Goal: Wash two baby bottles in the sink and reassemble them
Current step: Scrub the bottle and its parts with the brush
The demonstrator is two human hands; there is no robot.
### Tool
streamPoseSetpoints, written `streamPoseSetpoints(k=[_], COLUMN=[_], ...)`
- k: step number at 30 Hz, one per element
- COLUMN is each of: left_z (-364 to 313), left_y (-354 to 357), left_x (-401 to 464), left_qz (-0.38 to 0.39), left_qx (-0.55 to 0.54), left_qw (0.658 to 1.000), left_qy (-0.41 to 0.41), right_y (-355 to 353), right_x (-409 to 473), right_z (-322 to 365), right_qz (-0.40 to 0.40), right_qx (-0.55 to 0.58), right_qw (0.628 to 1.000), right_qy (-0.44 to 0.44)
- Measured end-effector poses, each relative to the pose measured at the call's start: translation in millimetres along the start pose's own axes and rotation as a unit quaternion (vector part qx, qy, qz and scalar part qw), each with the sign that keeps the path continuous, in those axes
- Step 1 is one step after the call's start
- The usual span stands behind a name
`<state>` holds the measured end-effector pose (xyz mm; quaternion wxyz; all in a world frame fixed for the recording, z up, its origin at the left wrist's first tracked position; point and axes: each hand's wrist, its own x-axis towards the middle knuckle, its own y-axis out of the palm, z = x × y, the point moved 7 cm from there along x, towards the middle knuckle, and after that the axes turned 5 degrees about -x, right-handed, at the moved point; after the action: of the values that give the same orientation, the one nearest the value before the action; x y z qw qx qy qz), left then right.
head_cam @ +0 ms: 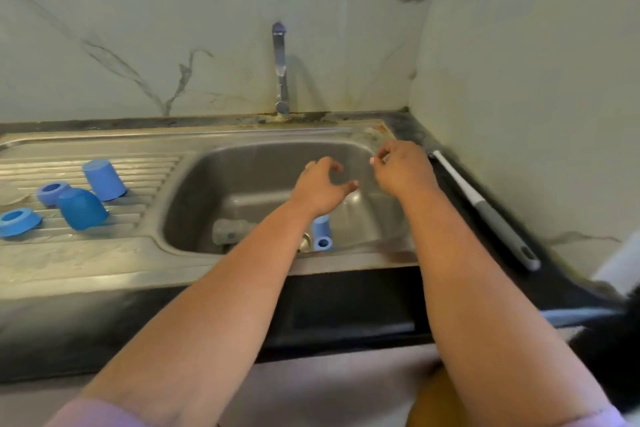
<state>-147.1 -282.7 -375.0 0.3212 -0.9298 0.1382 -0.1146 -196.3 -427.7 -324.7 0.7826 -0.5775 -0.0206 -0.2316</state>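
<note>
Both of my hands hover over the steel sink (pixel 194 163). My left hand (pixel 320 189) has its fingers curved and apart, with nothing in it. My right hand (pixel 401 166) is near the basin's back right corner, fingers loosely curled, and I see nothing in it. A clear bottle (pixel 227 230) lies on its side on the basin floor. A blue tube-shaped part (pixel 322 236) stands by the drain, partly hidden behind my left wrist. On the drainboard at left stand two blue caps (pixel 104 180) (pixel 81 208) and two blue screw rings (pixel 52 192) (pixel 17 220).
A chrome tap (pixel 280 69) rises behind the basin; no water runs. A grey-handled bottle brush (pixel 485 208) lies on the dark counter to the right of the sink. A clear piece (pixel 8 192) shows at the far left edge. Marble walls close the back and right.
</note>
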Motion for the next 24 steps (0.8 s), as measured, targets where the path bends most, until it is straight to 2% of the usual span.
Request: streamPoseSetpoints(k=[2,5,8,10,12,14,17,19,22,24], left_z=[-25,-51,-62,-57,-43,-27,-6,13,61,94], left_y=[25,63,65,56,46,34,2,-33,-92,-118], left_x=[-9,-22,-27,-29,-28,-25,-18,-14,-22,-29], left_qz=[0.007,0.046,0.029,0.022,0.020,0.005,-0.034,-0.085,-0.199,-0.225], left_qx=[-0.045,-0.030,-0.019,-0.016,-0.026,-0.047,-0.059,-0.044,-0.016,0.012], left_qw=[0.999,0.997,0.996,0.996,0.997,0.998,0.998,0.995,0.976,0.963], left_qy=[0.016,0.046,0.079,0.082,0.069,0.044,0.018,0.004,-0.083,-0.151], right_y=[-16,-41,-50,-45,-42,-42,-40,-35,-10,16], right_x=[-21,-48,-62,-67,-69,-69,-64,-59,-47,-40], right_z=[-20,-53,-83,-94,-96,-91,-71,-44,12,52], right_qz=[-0.050,-0.084,-0.038,0.016,0.030,0.025,0.008,0.017,0.098,0.188], right_qx=[-0.095,-0.176,-0.212,-0.213,-0.216,-0.202,-0.122,-0.078,-0.044,0.009], right_qw=[0.994,0.977,0.967,0.967,0.967,0.970,0.982,0.989,0.993,0.982], right_qy=[0.031,0.089,0.134,0.141,0.133,0.134,0.144,0.121,0.044,0.003])
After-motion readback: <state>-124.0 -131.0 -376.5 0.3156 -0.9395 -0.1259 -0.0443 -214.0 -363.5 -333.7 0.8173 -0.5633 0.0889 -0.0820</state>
